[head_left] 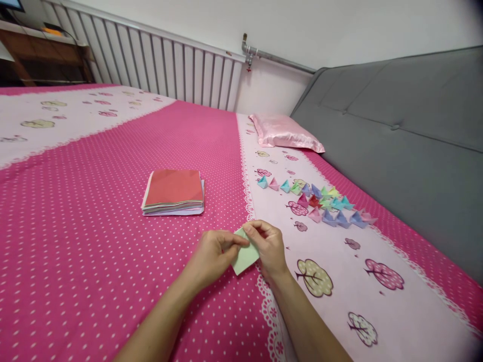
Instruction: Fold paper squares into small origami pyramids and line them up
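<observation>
Both my hands meet over a pale green sheet of paper (244, 257) lying on the pink dotted bedspread (94, 241). My left hand (213, 254) pinches the paper's upper left edge with closed fingers. My right hand (267, 245) curls its fingers onto the upper right part of the same sheet. A stack of coloured paper squares (173, 192), red on top, lies a little beyond my left hand. To the right of the stack, several small folded paper shapes (317, 201) in blue, pink, green and red lie in rows on the pale strip of the bedspread.
A pink satin pillow (283, 131) lies at the far end by the grey padded headboard (407, 136). A white radiator (158, 60) runs along the back wall. A dark wooden desk (41, 55) stands at the far left.
</observation>
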{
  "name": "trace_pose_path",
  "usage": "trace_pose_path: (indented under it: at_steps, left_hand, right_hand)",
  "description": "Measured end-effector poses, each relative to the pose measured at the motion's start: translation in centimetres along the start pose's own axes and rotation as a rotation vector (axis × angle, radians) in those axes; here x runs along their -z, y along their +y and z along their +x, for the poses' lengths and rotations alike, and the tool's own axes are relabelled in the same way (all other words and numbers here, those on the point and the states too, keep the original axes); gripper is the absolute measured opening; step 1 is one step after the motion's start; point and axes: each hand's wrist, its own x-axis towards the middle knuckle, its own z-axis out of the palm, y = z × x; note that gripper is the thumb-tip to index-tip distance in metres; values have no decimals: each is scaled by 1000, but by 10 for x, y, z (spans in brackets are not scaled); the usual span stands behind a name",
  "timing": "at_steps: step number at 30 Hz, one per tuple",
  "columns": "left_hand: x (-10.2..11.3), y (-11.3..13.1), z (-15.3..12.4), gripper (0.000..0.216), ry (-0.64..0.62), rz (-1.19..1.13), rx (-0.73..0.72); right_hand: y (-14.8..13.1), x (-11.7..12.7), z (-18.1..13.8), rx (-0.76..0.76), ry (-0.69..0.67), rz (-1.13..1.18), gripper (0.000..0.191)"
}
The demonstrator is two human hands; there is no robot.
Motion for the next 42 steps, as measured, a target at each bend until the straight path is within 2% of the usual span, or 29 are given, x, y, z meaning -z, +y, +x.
trace_pose_path:
  at_steps: [6,14,18,22,27,31,36,39,42]
  left_hand:
    - [-1,-8,2,24,4,-84,71]
    - [-2,2,3,17,60,-151,175]
    - [-1,2,3,15,116,-221,184]
    - [2,4,4,17,237,-292,195]
    - [4,6,4,20,335,-341,179]
    - [5,5,4,22,321,-320,162]
    - [7,9,3,20,312,-301,69]
    - [7,11,2,22,331,-392,95]
    - [8,12,1,25,290,-474,156]
  right_hand:
    - [-1,-2,4,-66,92,181,14]
    - [-1,-2,7,-114,200,273,20]
    - [-3,-3,5,-91,125,252,24]
    - [-5,-5,3,-99,17,228,33]
    - [-3,-4,3,-121,37,159,39]
    - [-4,-3,3,-100,35,136,43]
    - [-6,-4,1,-53,13,151,40]
    - [-6,-4,0,-28,-9,133,33]
    - [-6,-4,0,8,-42,95,19]
